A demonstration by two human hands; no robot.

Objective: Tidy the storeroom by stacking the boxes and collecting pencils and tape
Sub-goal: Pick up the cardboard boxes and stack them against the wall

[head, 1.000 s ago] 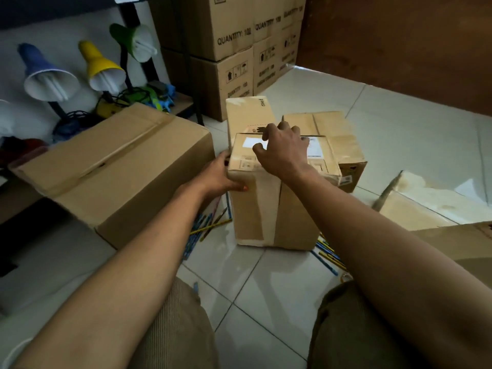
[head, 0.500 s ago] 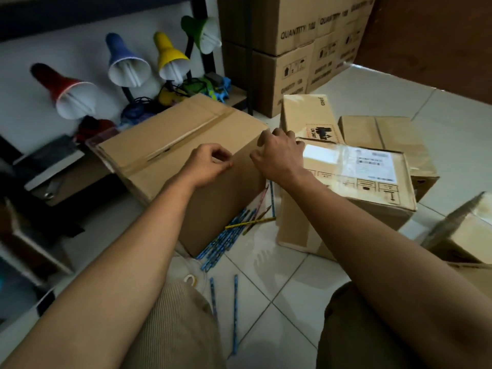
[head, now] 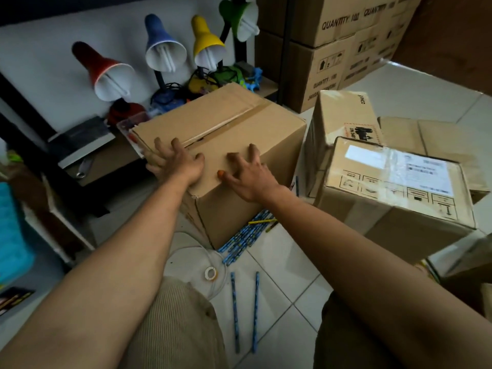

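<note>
- My left hand (head: 177, 163) lies flat on top of the big box (head: 226, 145), fingers spread and straight, near its front left edge.
- My right hand (head: 249, 174) rests on the same top beside it, fingers splayed and slightly arched, gripping nothing.
- The big box stands on the floor (head: 279, 283) in front of my knees, a tape seam running along its lid.
- To its right sits a labelled box (head: 394, 187), tilted, with a tall box (head: 343, 121) behind it and a flat box (head: 436, 134) further right.
- A bundle of blue pencils (head: 245, 239) lies against the big box's front base, one yellow pencil (head: 262, 221) across them.
- Two more pencils (head: 245, 310) lie side by side on the tiles between my knees.
- A tape roll (head: 211, 273) lies just left of those two, near my left knee.
- Four desk lamps (head: 165, 46), red, blue, yellow and green, stand in a row behind the big box.
- Stacked cartons (head: 335, 49) fill the back corner.
</note>
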